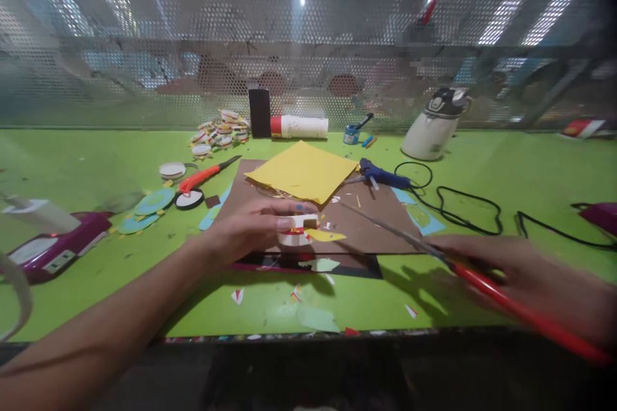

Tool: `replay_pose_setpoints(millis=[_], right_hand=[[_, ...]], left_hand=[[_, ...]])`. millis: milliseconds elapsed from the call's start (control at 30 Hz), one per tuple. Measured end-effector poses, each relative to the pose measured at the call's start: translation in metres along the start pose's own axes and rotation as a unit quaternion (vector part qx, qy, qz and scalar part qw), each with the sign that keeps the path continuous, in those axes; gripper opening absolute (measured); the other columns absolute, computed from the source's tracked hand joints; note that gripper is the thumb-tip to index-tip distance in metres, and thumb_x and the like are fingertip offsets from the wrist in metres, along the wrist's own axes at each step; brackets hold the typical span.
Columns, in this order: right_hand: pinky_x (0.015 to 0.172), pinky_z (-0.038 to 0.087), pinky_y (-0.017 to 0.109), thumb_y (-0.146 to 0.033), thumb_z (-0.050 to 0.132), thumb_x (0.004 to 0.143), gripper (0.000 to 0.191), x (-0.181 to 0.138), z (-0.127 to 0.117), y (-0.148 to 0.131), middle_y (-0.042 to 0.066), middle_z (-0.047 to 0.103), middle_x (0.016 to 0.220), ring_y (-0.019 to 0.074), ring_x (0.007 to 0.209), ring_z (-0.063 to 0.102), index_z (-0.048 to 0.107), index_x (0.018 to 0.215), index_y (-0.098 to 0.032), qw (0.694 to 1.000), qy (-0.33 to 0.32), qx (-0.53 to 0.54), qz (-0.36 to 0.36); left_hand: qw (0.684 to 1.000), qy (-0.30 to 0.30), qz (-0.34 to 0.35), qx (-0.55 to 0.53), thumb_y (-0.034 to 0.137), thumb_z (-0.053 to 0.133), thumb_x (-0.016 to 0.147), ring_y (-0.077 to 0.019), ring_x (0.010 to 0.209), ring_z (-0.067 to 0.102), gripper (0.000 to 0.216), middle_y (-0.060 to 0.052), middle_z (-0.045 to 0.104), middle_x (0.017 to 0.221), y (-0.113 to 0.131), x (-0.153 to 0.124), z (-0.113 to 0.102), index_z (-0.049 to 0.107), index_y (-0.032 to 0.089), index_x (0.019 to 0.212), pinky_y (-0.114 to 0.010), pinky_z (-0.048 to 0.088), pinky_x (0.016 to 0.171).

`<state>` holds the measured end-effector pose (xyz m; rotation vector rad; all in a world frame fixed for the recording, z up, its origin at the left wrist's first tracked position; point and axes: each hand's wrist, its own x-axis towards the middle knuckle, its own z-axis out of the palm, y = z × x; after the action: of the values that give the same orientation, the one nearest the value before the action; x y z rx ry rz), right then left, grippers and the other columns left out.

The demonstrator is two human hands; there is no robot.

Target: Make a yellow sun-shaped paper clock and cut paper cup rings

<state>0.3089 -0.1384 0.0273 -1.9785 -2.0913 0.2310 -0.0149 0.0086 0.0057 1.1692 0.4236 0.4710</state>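
Observation:
My left hand is closed on a small round paper craft piece, white with red and dark patches, held just over the brown board. A pointed yellow paper piece sticks out from its right side. On the right, my right hand grips red-handled scissors, partly smeared by motion. Their long grey blade points up and left over the board, its tip apart from the craft piece. Just beyond my left fingers lies a stack of yellow sheets.
A blue glue gun with a black cord lies right of the sheets. Orange-handled cutter, light-blue discs and a purple power strip are left. Behind stand finished-looking round pieces, a paint jar and a kettle.

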Motion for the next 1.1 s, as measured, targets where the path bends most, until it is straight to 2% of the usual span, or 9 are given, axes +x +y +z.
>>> replay_pose_setpoints(millis=[133, 267, 367, 433, 567, 600, 667, 900, 1100], right_hand=[[0.069, 0.054, 0.035, -0.03, 0.043, 0.086, 0.043, 0.03, 0.004, -0.009, 0.01, 0.075, 0.103, 0.0291, 0.087, 0.071, 0.066, 0.122, -0.023, 0.998, -0.015, -0.055, 0.037], [0.061, 0.052, 0.033, -0.043, 0.052, 0.085, 0.043, 0.053, 0.013, -0.006, 0.011, 0.076, 0.089, 0.0296, 0.077, 0.07, 0.068, 0.118, -0.019, 0.997, -0.025, -0.063, 0.049], [0.065, 0.051, 0.033, -0.042, 0.052, 0.086, 0.042, 0.062, 0.019, -0.001, 0.009, 0.075, 0.098, 0.0287, 0.083, 0.069, 0.066, 0.118, -0.02, 0.996, -0.031, -0.061, 0.05], [0.067, 0.05, 0.033, -0.04, 0.05, 0.087, 0.039, 0.064, 0.023, 0.002, 0.008, 0.074, 0.1, 0.0273, 0.084, 0.069, 0.066, 0.117, -0.021, 0.997, -0.035, -0.054, 0.044], [0.064, 0.048, 0.03, -0.039, 0.05, 0.087, 0.037, 0.06, 0.029, 0.006, 0.008, 0.074, 0.093, 0.0243, 0.077, 0.068, 0.067, 0.112, -0.019, 0.999, -0.026, -0.028, 0.038], [0.064, 0.048, 0.03, -0.039, 0.05, 0.087, 0.036, 0.059, 0.03, 0.007, 0.008, 0.074, 0.094, 0.0242, 0.078, 0.068, 0.067, 0.111, -0.019, 0.999, -0.017, -0.024, 0.034], [0.068, 0.049, 0.03, -0.037, 0.05, 0.087, 0.034, 0.056, 0.031, 0.009, 0.009, 0.074, 0.1, 0.0247, 0.083, 0.068, 0.068, 0.11, -0.02, 1.0, -0.006, -0.016, 0.025], [0.07, 0.048, 0.033, -0.04, 0.049, 0.087, 0.036, 0.057, 0.035, 0.01, 0.012, 0.071, 0.102, 0.027, 0.085, 0.066, 0.068, 0.109, -0.019, 0.999, -0.007, -0.045, 0.014], [0.066, 0.046, 0.031, -0.04, 0.048, 0.089, 0.034, 0.059, 0.036, 0.014, 0.011, 0.068, 0.093, 0.0245, 0.079, 0.064, 0.066, 0.108, -0.02, 0.992, 0.0, -0.122, -0.007]], left_hand=[[1.0, -0.01, 0.014, 0.012, 0.027, 0.072, 0.075, -0.029, 0.11, 0.063, 0.045, -0.017, 0.066, 0.122, 0.0, -0.001, -0.003, 0.068, 0.012, 0.116, -0.042, 0.045, 0.101], [0.997, 0.03, 0.032, 0.059, 0.034, 0.073, 0.075, -0.0284, 0.107, 0.064, 0.046, -0.015, 0.068, 0.117, 0.0, 0.001, -0.007, 0.067, 0.013, 0.116, -0.04, 0.046, 0.097], [0.977, 0.093, 0.041, 0.188, 0.041, 0.072, 0.076, -0.0275, 0.102, 0.065, 0.048, -0.015, 0.07, 0.112, 0.008, 0.0, 0.0, 0.066, 0.012, 0.113, -0.037, 0.05, 0.089], [0.929, 0.144, 0.079, 0.332, 0.044, 0.072, 0.075, -0.0271, 0.098, 0.065, 0.048, -0.013, 0.069, 0.11, 0.017, -0.002, 0.008, 0.066, 0.014, 0.111, -0.037, 0.051, 0.084], [0.746, 0.175, 0.245, 0.594, 0.04, 0.073, 0.073, -0.0282, 0.111, 0.057, 0.048, -0.012, 0.064, 0.119, 0.032, -0.001, 0.014, 0.065, 0.017, 0.115, -0.04, 0.042, 0.099], [0.715, 0.182, 0.253, 0.626, 0.04, 0.069, 0.077, -0.0269, 0.108, 0.058, 0.042, -0.012, 0.065, 0.115, 0.033, 0.0, 0.011, 0.066, 0.017, 0.113, -0.04, 0.043, 0.097], [0.692, 0.174, 0.224, 0.664, 0.042, 0.065, 0.08, -0.0266, 0.108, 0.058, 0.042, -0.012, 0.064, 0.117, 0.031, 0.003, 0.005, 0.064, 0.017, 0.114, -0.041, 0.043, 0.097], [0.732, 0.16, 0.16, 0.643, 0.045, 0.066, 0.079, -0.0266, 0.107, 0.061, 0.047, -0.011, 0.066, 0.117, 0.025, 0.001, 0.0, 0.063, 0.016, 0.116, -0.038, 0.046, 0.095], [0.891, 0.163, 0.138, 0.4, 0.039, 0.074, 0.074, -0.027, 0.104, 0.064, 0.047, -0.011, 0.066, 0.117, 0.021, -0.002, 0.001, 0.064, 0.018, 0.115, -0.037, 0.051, 0.09]])
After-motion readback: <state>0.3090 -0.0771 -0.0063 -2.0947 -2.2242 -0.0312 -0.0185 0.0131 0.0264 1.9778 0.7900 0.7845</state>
